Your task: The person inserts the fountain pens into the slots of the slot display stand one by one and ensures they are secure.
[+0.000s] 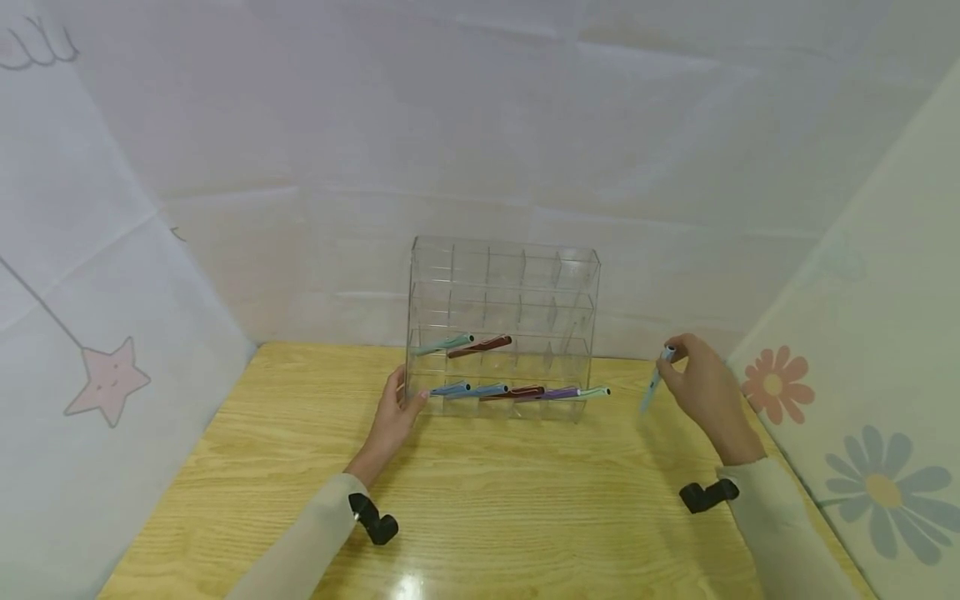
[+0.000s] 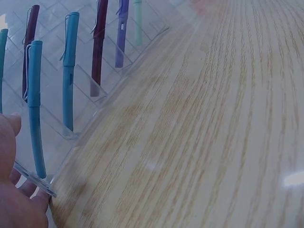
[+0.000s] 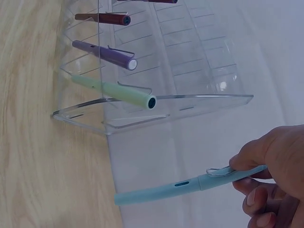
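Observation:
A clear plastic pen rack (image 1: 501, 293) with tiered compartments stands at the back of the table. My left hand (image 1: 393, 414) grips its lower left edge, thumb in front and fingertips (image 2: 28, 187) showing behind the side panel. Right of the rack, my right hand (image 1: 701, 392) pinches a light blue pen (image 3: 166, 191) near its clip end, the other end tilted downward. In the bottom row lie blue pens (image 2: 69, 71), a dark red pen (image 3: 102, 18), a purple pen (image 3: 104, 53) and a pale green pen (image 3: 114, 90). One row up are a teal pen (image 1: 444, 344) and another dark red pen (image 1: 480, 346).
The wood-grain table (image 1: 480, 508) extends in front of the rack. A pale cloth wall (image 1: 465, 125) rises close behind it, and patterned side walls (image 1: 862, 375) flank the table. A black camera (image 1: 373, 518) is strapped to each wrist.

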The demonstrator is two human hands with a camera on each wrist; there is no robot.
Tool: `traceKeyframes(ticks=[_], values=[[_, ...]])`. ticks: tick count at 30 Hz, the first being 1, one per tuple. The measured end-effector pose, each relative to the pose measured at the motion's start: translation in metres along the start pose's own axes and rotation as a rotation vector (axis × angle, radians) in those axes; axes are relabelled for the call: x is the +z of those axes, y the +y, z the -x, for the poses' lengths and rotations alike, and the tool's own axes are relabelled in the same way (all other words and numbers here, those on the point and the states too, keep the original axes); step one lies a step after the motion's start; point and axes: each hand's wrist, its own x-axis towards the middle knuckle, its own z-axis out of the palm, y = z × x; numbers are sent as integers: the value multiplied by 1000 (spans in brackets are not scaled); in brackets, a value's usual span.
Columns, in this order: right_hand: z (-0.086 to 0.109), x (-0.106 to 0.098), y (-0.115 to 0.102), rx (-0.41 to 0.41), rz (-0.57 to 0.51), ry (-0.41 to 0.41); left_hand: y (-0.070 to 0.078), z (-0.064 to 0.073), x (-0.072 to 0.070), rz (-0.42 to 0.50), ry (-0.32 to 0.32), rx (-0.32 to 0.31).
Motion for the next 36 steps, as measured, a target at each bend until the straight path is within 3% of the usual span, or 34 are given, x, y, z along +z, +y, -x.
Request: traceKeyframes(ticks=[9,25,36], values=[[-8,-13,-16,-7,-13,-18,-3,-1,1,1,10,-5],[-20,-29,-41,-58,-1,58,-3,0,0,1,21,6],[-29,-36,-58,-73,-16,60,-4,-1,-1,0,11,-6]])
